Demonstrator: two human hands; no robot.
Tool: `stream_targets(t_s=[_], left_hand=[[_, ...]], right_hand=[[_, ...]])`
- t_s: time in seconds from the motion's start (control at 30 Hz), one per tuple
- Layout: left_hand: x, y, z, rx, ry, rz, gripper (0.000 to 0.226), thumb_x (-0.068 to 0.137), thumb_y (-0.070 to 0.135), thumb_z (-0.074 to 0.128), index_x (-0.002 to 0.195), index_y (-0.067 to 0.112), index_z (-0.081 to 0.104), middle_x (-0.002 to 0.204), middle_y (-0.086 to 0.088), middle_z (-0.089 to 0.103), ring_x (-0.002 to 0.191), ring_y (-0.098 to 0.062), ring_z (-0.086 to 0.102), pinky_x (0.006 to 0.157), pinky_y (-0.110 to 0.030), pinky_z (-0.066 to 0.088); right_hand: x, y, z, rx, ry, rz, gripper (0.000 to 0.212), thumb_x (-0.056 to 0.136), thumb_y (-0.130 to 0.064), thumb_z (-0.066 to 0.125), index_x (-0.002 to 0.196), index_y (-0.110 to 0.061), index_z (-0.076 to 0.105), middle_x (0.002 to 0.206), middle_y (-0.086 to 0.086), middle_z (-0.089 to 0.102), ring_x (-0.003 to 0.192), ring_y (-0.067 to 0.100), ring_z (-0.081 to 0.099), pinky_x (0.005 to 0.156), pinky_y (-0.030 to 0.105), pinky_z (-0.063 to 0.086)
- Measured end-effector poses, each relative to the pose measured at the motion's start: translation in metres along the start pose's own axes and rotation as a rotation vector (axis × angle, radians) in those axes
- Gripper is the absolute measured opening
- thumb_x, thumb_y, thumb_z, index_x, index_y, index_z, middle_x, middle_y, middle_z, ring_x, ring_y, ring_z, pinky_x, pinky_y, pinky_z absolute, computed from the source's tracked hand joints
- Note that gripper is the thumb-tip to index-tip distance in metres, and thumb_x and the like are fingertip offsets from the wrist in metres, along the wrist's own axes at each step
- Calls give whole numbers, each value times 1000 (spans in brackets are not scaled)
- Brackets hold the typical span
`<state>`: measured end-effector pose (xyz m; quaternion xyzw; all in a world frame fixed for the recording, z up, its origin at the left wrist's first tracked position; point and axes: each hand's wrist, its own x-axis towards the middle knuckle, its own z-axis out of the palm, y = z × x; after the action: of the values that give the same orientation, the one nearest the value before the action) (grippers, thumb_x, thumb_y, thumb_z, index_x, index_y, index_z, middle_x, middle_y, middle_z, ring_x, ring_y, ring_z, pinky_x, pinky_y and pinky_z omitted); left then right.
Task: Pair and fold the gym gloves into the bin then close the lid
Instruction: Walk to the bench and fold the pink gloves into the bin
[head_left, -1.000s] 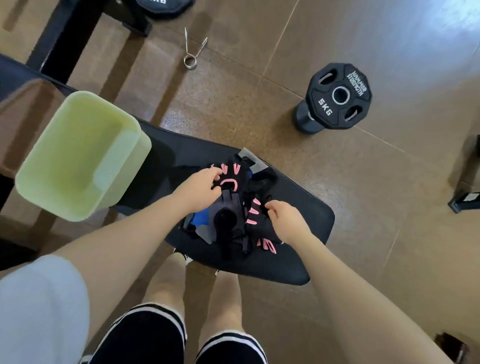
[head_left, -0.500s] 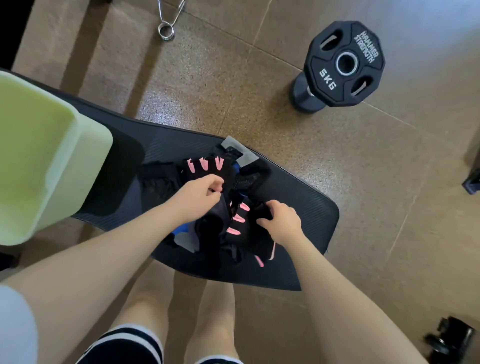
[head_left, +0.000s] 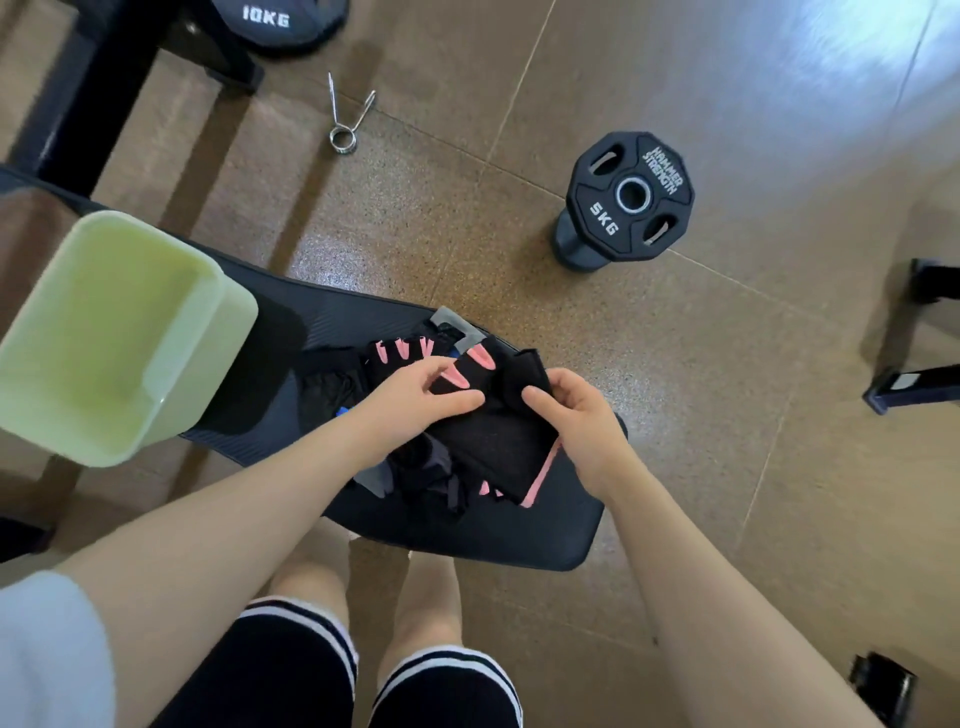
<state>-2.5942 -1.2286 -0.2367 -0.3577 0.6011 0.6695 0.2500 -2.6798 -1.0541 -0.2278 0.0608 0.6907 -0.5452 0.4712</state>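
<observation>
Pinching a black-and-pink glove (head_left: 488, 436) from both sides, the left hand (head_left: 415, 402) and right hand (head_left: 576, 415) hold it just above the end of the black bench pad (head_left: 519, 535). Under and just left of that grasp lies a heap of other gloves (head_left: 410, 473). Well to the left of the grip stands the pale green bin (head_left: 119, 332), open-topped, on the same pad.

A 5 kg plate (head_left: 631, 196) stands on the brown floor (head_left: 779, 130). A metal collar clip (head_left: 344, 122) lies near a 10 kg plate (head_left: 275, 21).
</observation>
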Motion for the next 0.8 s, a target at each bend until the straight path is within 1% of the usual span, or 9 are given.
stream_targets(t_s=[0.1, 0.2, 0.3, 0.37, 0.43, 0.53, 0.6, 0.7, 0.8], left_hand=[[-26, 12, -9, -210, -21, -16, 18, 84, 8, 62, 100, 17, 64, 101, -7, 68, 92, -17, 66, 85, -33, 56], [-44, 12, -23, -301, 96, 31, 22, 85, 2, 60, 105, 12, 62, 99, -10, 64, 90, -17, 63, 80, -30, 58], [-67, 12, -43, -346, 222, 110, 18, 84, 0, 60, 92, 17, 62, 89, -5, 65, 83, -14, 64, 71, -23, 59], [-78, 8, -57, -366, 322, 135, 20, 84, 1, 60, 93, 18, 61, 88, -1, 64, 78, -9, 64, 66, -20, 56], [-84, 0, -67, -360, 448, 131, 27, 85, 3, 60, 109, 14, 54, 89, 1, 61, 80, -7, 60, 71, -22, 51], [-93, -9, -77, -250, 634, 60, 24, 87, 17, 60, 108, 17, 50, 105, -3, 58, 100, -16, 57, 83, -28, 43], [-103, -8, -77, -409, 464, -3, 14, 92, 28, 50, 103, 19, 53, 111, -5, 60, 105, -19, 59, 86, -32, 47], [-114, -8, -71, -648, 110, -35, 30, 96, 40, 38, 105, 19, 59, 102, -2, 68, 92, -17, 65, 77, -33, 53], [-114, -17, -74, -638, 18, 34, 32, 97, 35, 37, 85, 17, 60, 84, -3, 64, 76, -12, 65, 71, -28, 53]], right_hand=[[-12, -14, 8, 74, 18, 14, 9, 90, -10, 56, 88, -16, 62, 82, -3, 70, 77, 9, 65, 66, 21, 53], [-21, -22, 19, 205, -83, 120, 10, 90, -11, 55, 95, -14, 63, 84, 1, 70, 77, 13, 66, 67, 26, 55], [-30, -24, 37, 207, -232, 221, 5, 90, -7, 55, 91, -8, 59, 76, 7, 59, 65, 15, 55, 57, 22, 49], [-33, -21, 56, 140, -153, 187, 4, 86, -6, 59, 84, -7, 56, 72, 10, 52, 66, 23, 45, 58, 29, 39], [-36, -23, 78, 67, 2, 101, 6, 84, -9, 61, 84, -4, 57, 63, 10, 56, 63, 26, 44, 61, 33, 36], [-45, -34, 112, -233, 236, -179, 5, 88, -14, 58, 83, -16, 57, 62, -3, 59, 56, 9, 54, 61, 20, 41], [-50, -40, 134, -480, 332, -387, 6, 89, -21, 59, 90, -16, 60, 79, -3, 58, 69, 8, 54, 67, 20, 40], [-50, -30, 162, -669, 311, -554, 15, 88, -26, 58, 92, -11, 63, 91, 2, 59, 83, 19, 56, 72, 31, 47], [-54, -20, 187, -729, 247, -599, 23, 84, -29, 51, 94, -14, 65, 92, 1, 65, 87, 22, 58, 76, 42, 50]])
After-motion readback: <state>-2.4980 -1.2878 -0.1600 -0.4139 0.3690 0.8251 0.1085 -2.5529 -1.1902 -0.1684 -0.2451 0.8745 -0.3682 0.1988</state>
